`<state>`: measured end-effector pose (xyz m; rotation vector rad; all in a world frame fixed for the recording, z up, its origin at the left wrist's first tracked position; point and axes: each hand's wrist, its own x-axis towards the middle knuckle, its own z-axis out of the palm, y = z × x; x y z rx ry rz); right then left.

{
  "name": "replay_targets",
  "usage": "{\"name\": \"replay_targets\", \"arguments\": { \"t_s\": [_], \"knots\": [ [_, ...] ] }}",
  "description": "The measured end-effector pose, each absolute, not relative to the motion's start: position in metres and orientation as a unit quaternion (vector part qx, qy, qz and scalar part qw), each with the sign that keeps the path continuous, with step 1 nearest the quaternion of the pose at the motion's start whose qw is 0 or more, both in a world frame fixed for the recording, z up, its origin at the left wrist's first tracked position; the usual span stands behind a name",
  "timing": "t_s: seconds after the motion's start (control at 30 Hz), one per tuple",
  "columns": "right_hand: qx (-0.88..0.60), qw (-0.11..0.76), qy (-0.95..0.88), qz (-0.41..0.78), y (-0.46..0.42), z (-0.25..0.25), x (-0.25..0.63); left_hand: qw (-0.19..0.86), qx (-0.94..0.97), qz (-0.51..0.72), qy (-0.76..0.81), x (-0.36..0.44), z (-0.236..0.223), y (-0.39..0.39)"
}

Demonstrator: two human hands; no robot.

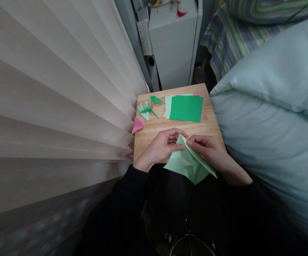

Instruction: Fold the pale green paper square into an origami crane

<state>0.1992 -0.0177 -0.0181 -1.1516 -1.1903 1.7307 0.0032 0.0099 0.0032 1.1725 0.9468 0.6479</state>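
A pale green sheet of paper point(191, 167), partly folded, is being held between two bare hands at the near edge of a small wooden table point(156, 126). Its peak is reaching over the tabletop, while its broad part is hanging beyond that edge, toward the person.

The left hand point(159, 146) is pinching the paper near the peak, its thumb lying on the face and its fingers curling behind. The right hand point(214, 151) is pinching the right-hand folded edge just below the peak, between thumb and fingers.

The paper is probably feeling very light and thin, bending easily yet keeping its creases, and likely crumpling or tearing under a hard pull. The folded edges near the peak are seemingly offering the firmest hold; the loose flaps are looking floppier.

The narrow peak is pointing away from the person, leaning slightly left. The long axis is hard to tell, as the flaps are flaring nearly as wide as the sheet is long.

Green folded figures point(150, 110) and a pink folded piece point(139, 124) are sitting toward the far left corner, and stacked paper point(187, 108) is lying near the far right corner.
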Motion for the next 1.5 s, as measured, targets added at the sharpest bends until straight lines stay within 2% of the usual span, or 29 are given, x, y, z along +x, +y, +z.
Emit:
{"name": "replay_targets", "arguments": {
  "t_s": [0.2,0.3,0.5,0.7,1.23,1.5],
  "knots": [
    [-0.452,0.329,-0.423,0.713,-0.021,-0.013,0.198,0.697,0.522,0.294,0.393,0.005,0.003,0.008],
    [-0.451,0.344,-0.42,0.708,-0.021,-0.013,0.197,0.695,0.509,0.306,0.404,0.006,0.002,0.008],
    [-0.477,0.408,-0.482,0.611,-0.019,-0.013,0.193,0.691,0.459,0.337,0.445,0.011,-0.003,0.007],
    [-0.499,0.383,-0.544,0.555,-0.022,-0.013,0.192,0.62,0.476,0.388,0.489,0.016,-0.003,0.007],
    [-0.48,0.43,-0.461,0.61,-0.02,-0.023,0.189,0.616,0.484,0.344,0.517,0.019,0.002,0.003],
    [-0.512,0.397,-0.452,0.613,-0.021,-0.021,0.189,0.585,0.475,0.375,0.54,0.013,-0.006,0.007]
  ]
}}
